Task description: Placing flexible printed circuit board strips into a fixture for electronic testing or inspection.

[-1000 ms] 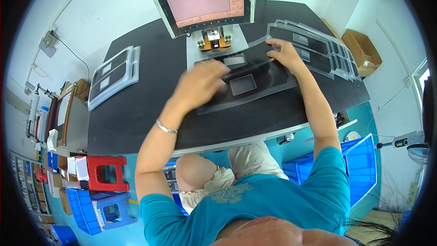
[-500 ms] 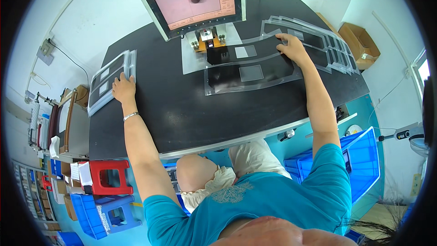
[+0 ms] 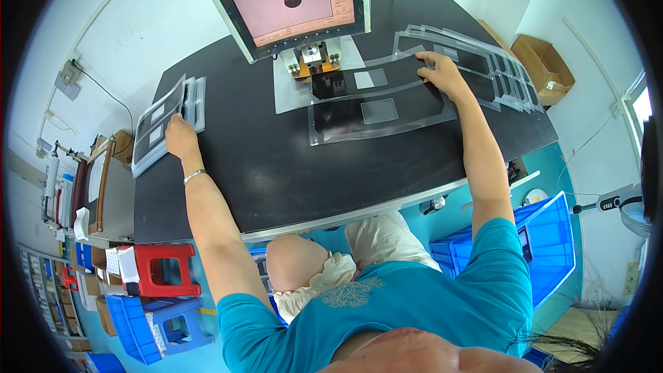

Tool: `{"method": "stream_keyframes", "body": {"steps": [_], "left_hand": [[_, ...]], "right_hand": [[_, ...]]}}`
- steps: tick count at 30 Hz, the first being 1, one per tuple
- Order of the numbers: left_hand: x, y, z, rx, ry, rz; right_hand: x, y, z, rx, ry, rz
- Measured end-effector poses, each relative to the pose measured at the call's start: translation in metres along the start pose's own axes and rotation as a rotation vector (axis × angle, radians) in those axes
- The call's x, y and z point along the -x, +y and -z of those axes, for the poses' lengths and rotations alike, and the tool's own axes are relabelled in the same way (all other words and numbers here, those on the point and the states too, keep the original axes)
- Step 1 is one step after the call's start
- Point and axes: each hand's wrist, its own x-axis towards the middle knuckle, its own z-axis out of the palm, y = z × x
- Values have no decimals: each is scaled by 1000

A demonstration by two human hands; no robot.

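My left hand [image 3: 181, 137] is closed on the right edge of the top sheet of a film stack [image 3: 146, 155] at the table's left; that edge is lifted. These are clear plastic sheets with black panels and pale rectangular windows. My right hand [image 3: 442, 76] pinches the right end of another such film sheet [image 3: 414, 109], the fingertips at its far edge. The sheet's far-left part lies at the orange-topped fixture [image 3: 316, 65] below a monitor [image 3: 293, 1]. On the monitor a dark round spot shows on pink.
Several fanned film sheets [image 3: 514, 79] lie at the table's right. Beyond them stands a cardboard box [image 3: 542, 62]. Blue plastic bins [image 3: 545, 249] stand low at the right, and a red stool [image 3: 166, 269] sits at the lower left. The black table's [image 3: 276, 179] front edge is before my lap.
My left hand has gone from lying over the stack to pinching the top sheet's edge, which has risen. The monitor's dark spot is sharper. My right hand keeps its place.
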Motion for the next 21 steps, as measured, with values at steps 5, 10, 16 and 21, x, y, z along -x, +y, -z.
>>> {"method": "stream_keyframes", "body": {"steps": [5,10,16,21], "left_hand": [[11,23,33,96,53,-16],[32,64,56,220,189,-450],[85,128,78,305,45,-843],[111,148,81,395,-17,-959]], "right_hand": [[-1,7,-1,92,127,-20],[-7,10,-8,141,215,21],[-8,14,-9,165,236,21],[-7,13,-7,198,214,18]]}}
